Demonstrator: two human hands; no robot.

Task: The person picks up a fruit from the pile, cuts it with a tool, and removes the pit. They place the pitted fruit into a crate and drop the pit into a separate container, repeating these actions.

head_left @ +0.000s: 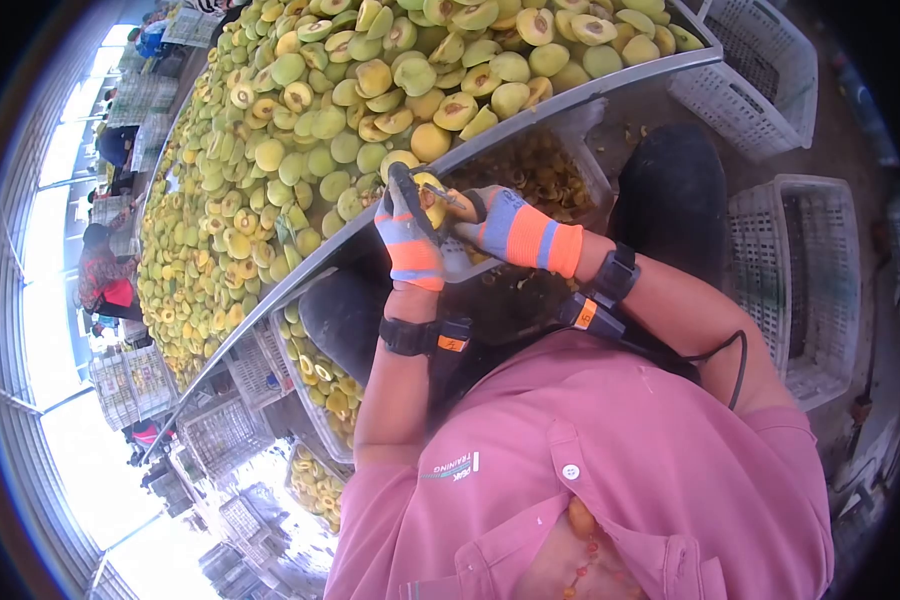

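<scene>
My left hand [410,235], in a grey and orange glove, holds a yellow-green halved fruit [431,203] at the metal edge of the table. From the right, my right hand [520,230], gloved alike, grips a small tool [460,203] with a light brown handle. Its metal end meets the cut face of the fruit. The fingers of both hands are curled, and part of the fruit is hidden behind them. Many halved fruits [320,120] are heaped on the table just beyond my hands.
A metal rim [570,88] borders the table. Below it is a container of brown scraps [530,170]. White crates stand at the right [795,290] and upper right [750,75]. A crate of fruit [325,390] is beside my left leg. A person [105,270] is at the far left.
</scene>
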